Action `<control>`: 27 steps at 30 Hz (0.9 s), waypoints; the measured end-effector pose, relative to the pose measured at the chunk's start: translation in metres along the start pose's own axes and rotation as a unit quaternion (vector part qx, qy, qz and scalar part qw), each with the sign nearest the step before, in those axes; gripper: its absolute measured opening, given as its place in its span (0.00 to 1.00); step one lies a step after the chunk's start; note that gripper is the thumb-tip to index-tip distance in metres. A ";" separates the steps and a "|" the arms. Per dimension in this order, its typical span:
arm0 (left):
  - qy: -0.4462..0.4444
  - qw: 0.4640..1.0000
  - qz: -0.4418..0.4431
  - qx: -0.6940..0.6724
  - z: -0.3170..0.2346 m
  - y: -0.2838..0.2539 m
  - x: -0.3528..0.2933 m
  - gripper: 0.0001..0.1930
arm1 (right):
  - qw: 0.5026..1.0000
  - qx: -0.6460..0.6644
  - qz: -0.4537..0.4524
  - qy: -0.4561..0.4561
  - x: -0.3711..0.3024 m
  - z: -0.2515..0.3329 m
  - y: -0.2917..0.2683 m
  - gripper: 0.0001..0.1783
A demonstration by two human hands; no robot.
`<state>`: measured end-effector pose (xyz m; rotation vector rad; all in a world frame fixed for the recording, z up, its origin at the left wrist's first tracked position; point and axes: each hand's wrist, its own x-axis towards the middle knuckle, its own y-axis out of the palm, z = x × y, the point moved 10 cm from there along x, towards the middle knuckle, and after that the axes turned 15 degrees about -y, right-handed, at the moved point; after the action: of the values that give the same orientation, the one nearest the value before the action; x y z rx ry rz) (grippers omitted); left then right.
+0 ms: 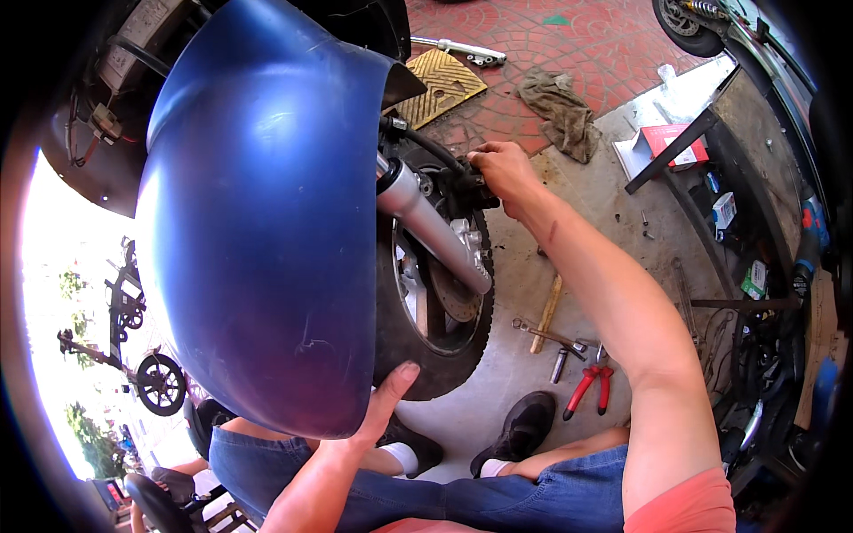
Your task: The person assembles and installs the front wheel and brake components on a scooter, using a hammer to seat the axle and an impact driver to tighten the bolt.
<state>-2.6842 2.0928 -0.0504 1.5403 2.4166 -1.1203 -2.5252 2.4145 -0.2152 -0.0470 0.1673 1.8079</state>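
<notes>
A large glossy blue fender (267, 213) fills the left and middle, over a black tire (435, 373) on a spoked wheel. A silver fork leg (431, 222) runs beside a brake disc (455, 298). At the far side of the wheel, my right hand (505, 175) is closed on a black brake caliper (464, 191) at the end of a hose, partly covered by my fingers. My left hand (378, 409) is at the near end of the wheel, its thumb lying along the tire's side. The fender hides its other fingers, but it appears to grip the tire.
On the floor lie a hammer (548, 311), a wrench (542, 332), a socket (559, 365) and red-handled pliers (590, 382). A rag (562, 111) and yellow ramp (442, 86) lie farther off. A cluttered metal rack (755, 160) stands right; my shoe (524, 422) is near the pliers.
</notes>
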 end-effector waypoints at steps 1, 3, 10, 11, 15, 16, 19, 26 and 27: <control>0.030 0.999 -0.025 0.006 -0.013 0.001 0.000 0.42 | 1.000 -0.012 0.002 0.001 0.000 0.000 0.000 0.15; 0.068 0.995 -0.068 0.017 -0.022 -0.004 0.001 0.45 | 1.000 -0.029 0.002 0.005 -0.005 0.007 0.005 0.15; 0.115 0.988 -0.105 -0.018 -0.002 -0.003 0.007 0.58 | 0.999 -0.033 0.024 0.027 -0.015 0.016 0.008 0.13; 0.117 0.988 -0.104 -0.021 -0.001 -0.002 0.008 0.58 | 0.999 -0.015 0.016 0.041 -0.017 0.015 0.006 0.13; 0.116 0.988 -0.091 -0.048 -0.002 0.002 0.011 0.58 | 0.997 -0.046 0.012 0.054 -0.011 0.002 0.004 0.12; 0.120 0.987 -0.092 -0.047 -0.002 0.002 0.009 0.58 | 0.998 -0.049 0.006 0.036 -0.014 0.002 0.005 0.11; 0.135 0.984 -0.115 -0.021 0.000 -0.004 0.005 0.58 | 0.998 -0.041 0.023 0.038 -0.015 0.010 0.011 0.10; 0.141 0.985 -0.096 -0.022 0.002 0.001 0.010 0.55 | 0.986 -0.146 0.080 -0.003 -0.025 -0.001 0.013 0.13; 0.132 0.986 -0.098 -0.027 0.005 0.001 0.009 0.54 | 0.994 -0.100 0.052 -0.002 -0.032 0.011 0.017 0.15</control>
<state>-2.6893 2.0967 -0.0581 1.5487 2.8000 -0.9193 -2.5335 2.3815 -0.1986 -0.1801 -0.0152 1.9234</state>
